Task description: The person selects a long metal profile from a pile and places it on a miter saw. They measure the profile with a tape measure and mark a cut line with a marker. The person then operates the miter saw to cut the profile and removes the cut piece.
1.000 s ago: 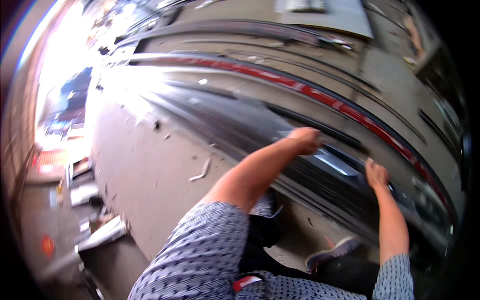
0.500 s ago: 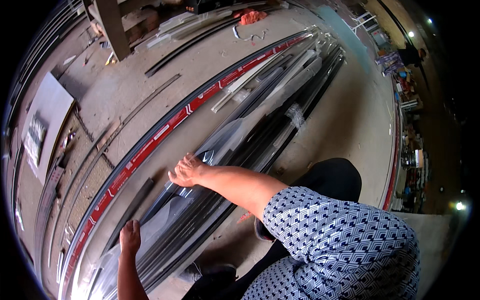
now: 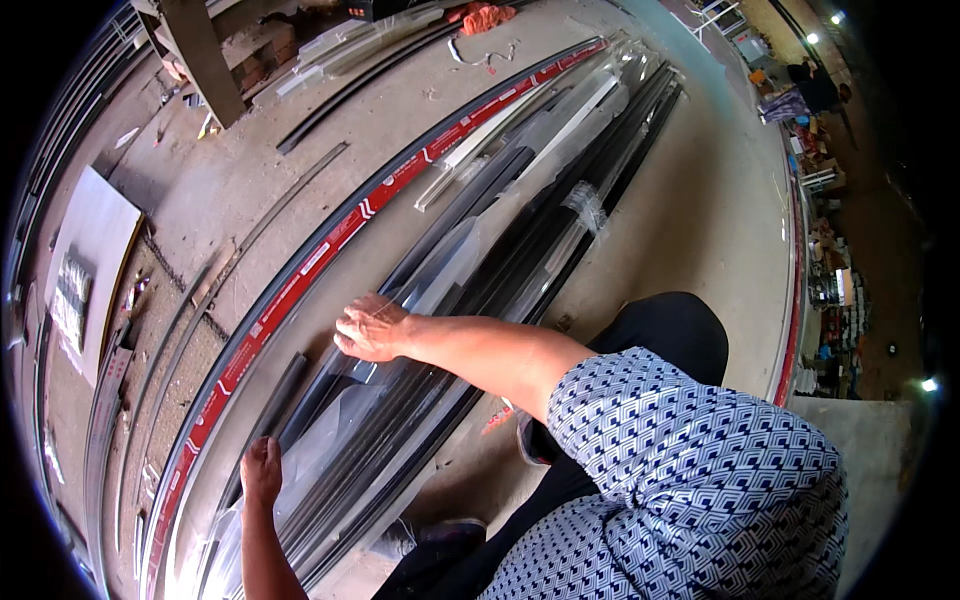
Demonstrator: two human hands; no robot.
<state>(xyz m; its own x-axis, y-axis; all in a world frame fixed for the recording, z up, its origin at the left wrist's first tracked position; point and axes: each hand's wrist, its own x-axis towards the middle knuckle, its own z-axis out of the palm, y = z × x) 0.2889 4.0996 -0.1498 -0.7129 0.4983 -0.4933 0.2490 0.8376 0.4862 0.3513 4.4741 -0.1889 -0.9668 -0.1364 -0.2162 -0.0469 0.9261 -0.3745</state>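
Observation:
A long bundle of dark profiles [image 3: 520, 235] lies slantwise on the floor in front of me, partly wrapped in clear plastic film [image 3: 325, 440]. At the bundle's left edge my right hand [image 3: 372, 328] is closed, its fingers curled over the film along the outermost profile. Lower down, my left hand [image 3: 262, 470] makes a closed grip at the film's loose edge, thumb on top. Its palm side is hidden. A short dark strip [image 3: 287, 388] lies between the hands and the red-labelled long profile. Bunched clear wrap [image 3: 585, 207] binds the bundle farther up.
A long profile with a red printed band [image 3: 345, 222] curves along the bundle's left side. Thin strips [image 3: 270, 215] and a white board [image 3: 95, 265] lie farther left. A post [image 3: 200, 60] stands at upper left. Boxes and goods [image 3: 830, 290] line the right, with another person [image 3: 815, 90] beyond.
My right hand has shifted slightly, its fingers now more tucked in, and the film beneath it lies differently. My left hand stays closed in nearly the same place. The view has tilted a little.

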